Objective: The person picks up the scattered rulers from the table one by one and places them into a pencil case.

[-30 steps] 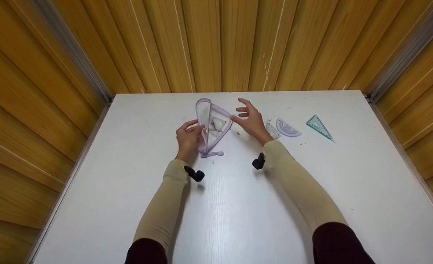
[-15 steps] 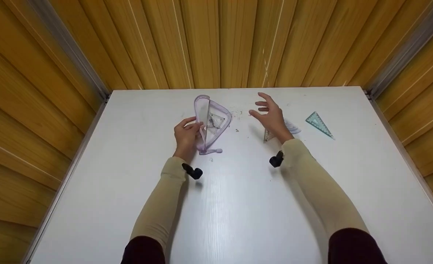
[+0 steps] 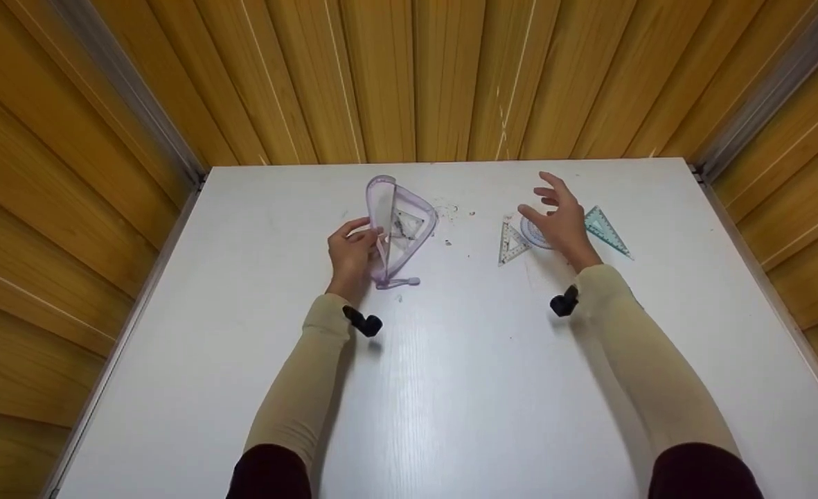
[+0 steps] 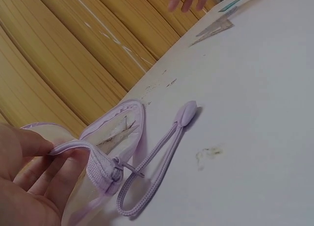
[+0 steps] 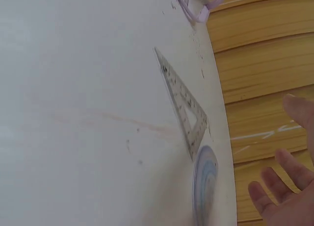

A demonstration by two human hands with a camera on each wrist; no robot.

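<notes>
- i see the left hand [image 3: 350,253] pinching the lilac pouch [image 3: 384,208]; loosening could collapse it
- the right hand [image 3: 562,218], spread, empty, could nudge the protractor [image 3: 532,232] if lowered

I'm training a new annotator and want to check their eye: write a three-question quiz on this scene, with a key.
1. What does the left hand pinch?
2. True or false: the right hand grips a set square.
3. Fill in: in the head view, the ____ lies between the loose clear set square and the teal set square.

Key:
1. The edge of the purple-trimmed zip pouch.
2. False; it holds nothing.
3. Protractor.
</notes>
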